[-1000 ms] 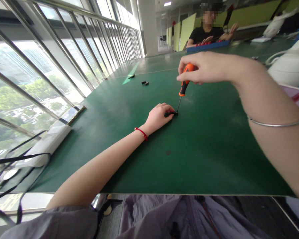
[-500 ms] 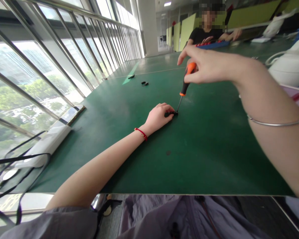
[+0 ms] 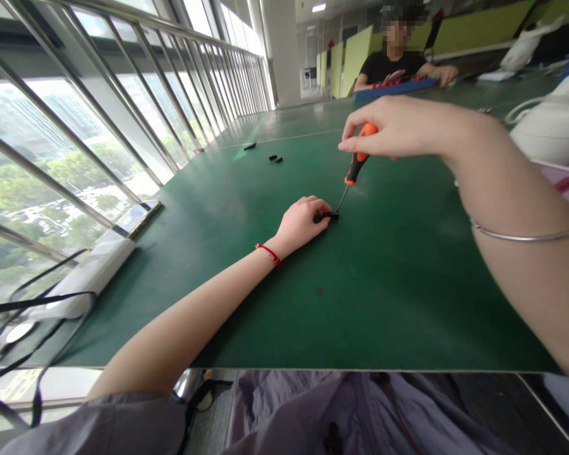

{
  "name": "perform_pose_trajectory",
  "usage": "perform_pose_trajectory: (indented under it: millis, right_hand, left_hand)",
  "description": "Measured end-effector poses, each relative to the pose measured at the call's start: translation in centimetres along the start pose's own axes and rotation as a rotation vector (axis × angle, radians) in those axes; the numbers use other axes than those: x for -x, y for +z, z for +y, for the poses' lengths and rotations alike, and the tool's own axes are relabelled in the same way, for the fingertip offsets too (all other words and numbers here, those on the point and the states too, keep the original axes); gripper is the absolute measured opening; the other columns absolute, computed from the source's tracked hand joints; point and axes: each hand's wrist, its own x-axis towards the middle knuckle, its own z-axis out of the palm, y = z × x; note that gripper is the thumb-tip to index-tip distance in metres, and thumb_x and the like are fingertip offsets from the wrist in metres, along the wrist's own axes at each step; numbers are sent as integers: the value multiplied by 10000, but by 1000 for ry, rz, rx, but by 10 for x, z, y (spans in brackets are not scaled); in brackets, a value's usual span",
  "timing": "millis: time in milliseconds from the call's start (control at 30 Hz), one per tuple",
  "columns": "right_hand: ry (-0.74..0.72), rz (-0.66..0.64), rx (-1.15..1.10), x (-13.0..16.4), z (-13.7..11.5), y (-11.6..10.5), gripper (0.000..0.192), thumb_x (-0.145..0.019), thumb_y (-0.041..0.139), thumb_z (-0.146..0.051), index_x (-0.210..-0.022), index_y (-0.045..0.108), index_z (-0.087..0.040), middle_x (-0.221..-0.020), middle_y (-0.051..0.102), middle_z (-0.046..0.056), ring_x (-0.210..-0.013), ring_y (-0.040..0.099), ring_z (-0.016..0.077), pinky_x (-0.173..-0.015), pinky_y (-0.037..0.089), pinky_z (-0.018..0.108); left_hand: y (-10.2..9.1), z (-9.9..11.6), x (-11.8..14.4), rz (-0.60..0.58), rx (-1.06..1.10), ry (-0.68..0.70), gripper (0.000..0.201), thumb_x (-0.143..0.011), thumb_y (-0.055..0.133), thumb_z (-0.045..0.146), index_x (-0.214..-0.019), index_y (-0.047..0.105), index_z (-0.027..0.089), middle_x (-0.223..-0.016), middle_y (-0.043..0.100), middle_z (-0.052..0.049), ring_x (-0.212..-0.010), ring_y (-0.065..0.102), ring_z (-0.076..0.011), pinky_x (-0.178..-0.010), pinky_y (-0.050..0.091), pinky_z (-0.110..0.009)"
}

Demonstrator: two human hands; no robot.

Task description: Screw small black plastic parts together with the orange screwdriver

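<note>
My left hand [image 3: 301, 222] rests on the green table mat [image 3: 389, 284] and pins a small black part [image 3: 326, 217] under its fingertips. My right hand [image 3: 393, 127] grips the orange and black handle of a screwdriver [image 3: 356, 165] from above. The thin shaft slants down to the left, and its tip sits on the black part. A red cord circles my left wrist and a silver bangle my right forearm.
Small black pieces [image 3: 275, 158] lie farther back on the mat. A white power strip [image 3: 83, 278] with black cables sits at the left edge by the window railing. A white bag [image 3: 552, 123] stands at the right. Another person [image 3: 396, 54] works over a blue tray [image 3: 393, 87] at the far end.
My right hand's fingers spread off the handle half a second ago and have closed on it again; the handle leans slightly more to the right. My left hand and the part stay still.
</note>
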Motion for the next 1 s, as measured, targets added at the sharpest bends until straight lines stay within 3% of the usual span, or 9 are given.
perform_pose_trajectory:
  millis: [167, 300, 500, 600, 700, 833, 900, 1000]
  right_hand:
    - [-100, 51, -22, 0, 0, 1, 409, -732, 646, -394, -1087, 554, -211, -885, 612, 46, -659, 503, 125, -580, 350, 271]
    - [-101, 44, -42, -3, 0, 4, 340, -778, 568, -523, -896, 630, -210, -707, 566, 22, -572, 447, 110, -544, 327, 275]
    - [-52, 187, 14, -4, -2, 3, 242, -765, 579, -424, -800, 640, -193, -694, 565, 30, -577, 431, 120, -540, 303, 280]
    - [-50, 162, 11, -2, -3, 2, 257, -774, 562, -431, -822, 626, -187, -711, 562, 42, -597, 423, 125, -553, 303, 282]
    - [-58, 142, -10, 0, -3, 1, 275, -778, 551, -446, -825, 613, -183, -721, 560, 51, -606, 423, 127, -561, 305, 281]
    - [-54, 147, -40, 1, -3, 1, 274, -777, 550, -444, -817, 616, -180, -695, 548, 44, -586, 418, 121, -555, 298, 278]
    - [-64, 135, -60, 1, -4, 1, 266, -779, 550, -428, -822, 618, -175, -691, 540, 40, -592, 416, 119, -568, 305, 276]
    - [-87, 111, -80, 0, -5, 1, 254, -776, 554, -406, -836, 623, -169, -688, 534, 37, -601, 419, 118, -592, 320, 275]
  left_hand:
    - [0, 2, 0, 55, -63, -53, 114, -747, 589, 254, -791, 658, 175, -825, 632, -32, -812, 563, -187, -719, 460, -302]
    - [-1, 5, 1, 64, -96, -86, 98, -740, 595, 265, -749, 631, 174, -810, 629, -31, -806, 558, -187, -710, 448, -302]
    - [-4, 9, 3, 87, -202, -142, 216, -761, 609, 380, -697, 599, 174, -771, 628, -40, -781, 552, -207, -703, 430, -332]
    - [-4, 9, 3, 11, -76, -47, 240, -787, 594, 412, -743, 632, 179, -751, 635, -28, -765, 555, -192, -701, 440, -318]
    - [-5, 7, 2, 2, 54, 25, 155, -822, 548, 290, -805, 659, 182, -779, 644, -21, -794, 565, -170, -738, 456, -291]
    - [-5, 3, 1, 87, 45, 19, 166, -802, 531, 182, -909, 658, 173, -940, 647, -39, -924, 561, -184, -860, 455, -311]
    - [-4, 1, 0, 40, 31, 30, 226, -794, 547, 190, -995, 650, 179, -1028, 639, -46, -973, 553, -198, -904, 445, -332]
    - [-3, -1, 0, -21, 18, 31, 210, -806, 543, 215, -977, 658, 179, -995, 644, -51, -955, 553, -208, -890, 449, -343]
